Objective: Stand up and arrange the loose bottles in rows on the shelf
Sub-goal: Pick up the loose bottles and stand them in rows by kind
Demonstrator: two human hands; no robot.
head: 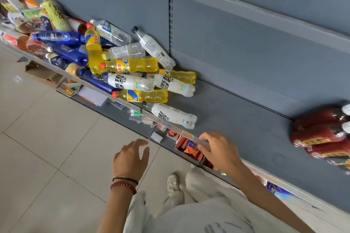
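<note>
The white-labelled clear plastic bottle [173,115] is lying sideways, cap pointing left, just up-left of the right hand [217,150], which is nearer than the left hand [130,159]; the fingers [205,136] of both are loosely spread, holding nothing.

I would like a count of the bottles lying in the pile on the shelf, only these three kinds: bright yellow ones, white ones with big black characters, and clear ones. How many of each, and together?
bright yellow bottles: 4 (one partly hidden)
white bottles with black characters: 3
clear bottles: 3
Total: 10

Grey wall panel [246,53] rises above beige floor tiles [47,157].
</note>
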